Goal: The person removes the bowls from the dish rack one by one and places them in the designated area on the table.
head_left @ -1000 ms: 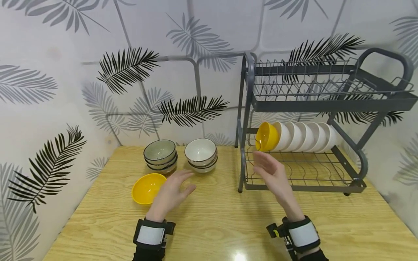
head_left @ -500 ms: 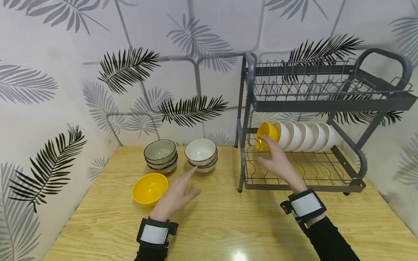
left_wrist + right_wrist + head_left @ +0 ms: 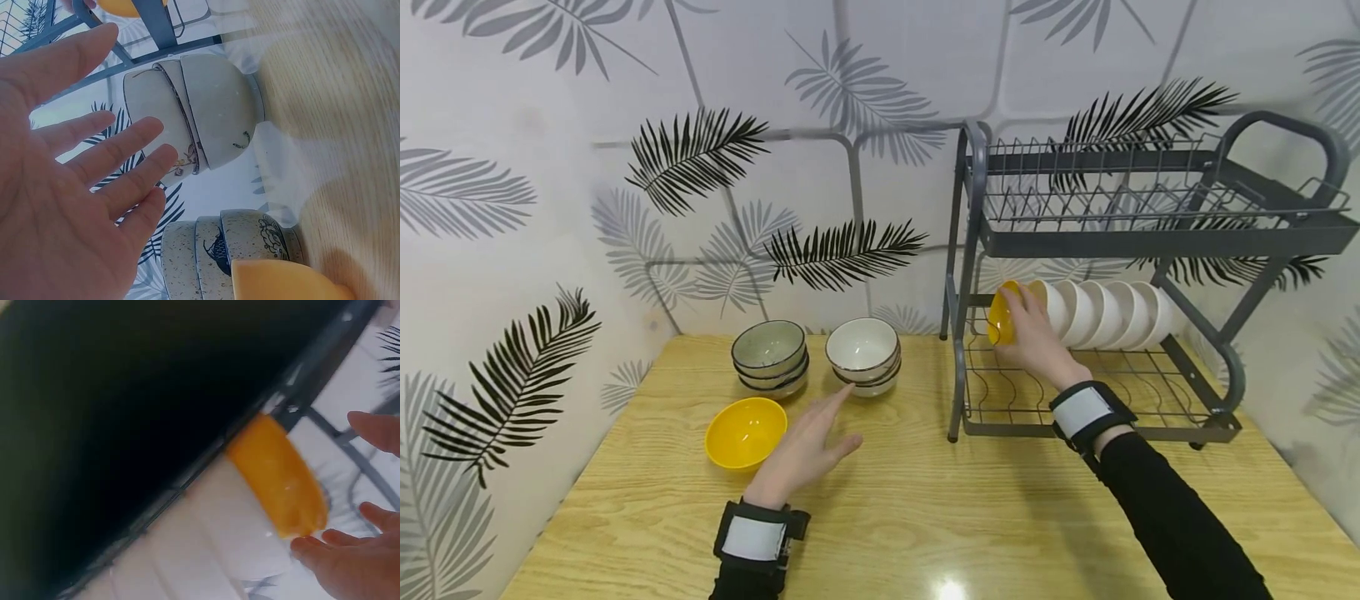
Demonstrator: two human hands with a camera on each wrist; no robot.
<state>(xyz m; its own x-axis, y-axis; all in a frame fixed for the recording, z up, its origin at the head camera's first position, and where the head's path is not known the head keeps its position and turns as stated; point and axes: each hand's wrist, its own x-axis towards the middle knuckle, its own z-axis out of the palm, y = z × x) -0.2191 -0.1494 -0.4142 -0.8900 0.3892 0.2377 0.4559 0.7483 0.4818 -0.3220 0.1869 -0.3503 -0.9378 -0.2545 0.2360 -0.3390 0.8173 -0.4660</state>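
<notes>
In the head view my right hand reaches into the rack's lower tier and covers part of a yellow bowl standing on its side there. The right wrist view shows its fingertips at the edge of that yellow bowl, the thumb spread apart from it. My left hand hovers over the table with fingers extended, holding nothing. Just left of it sits another yellow bowl, upright. Behind stand a stack of grey-green speckled bowls and a stack of white dark-rimmed bowls.
White bowls line up on edge right of the racked yellow bowl. The dark grey two-tier dish rack has a wire upper tier over the right arm's reach. A leaf-patterned wall backs the wooden table.
My right hand has moved up and inward to the racked yellow bowl, now covering part of it. My left hand has shifted slightly right, away from the yellow bowl on the table.
</notes>
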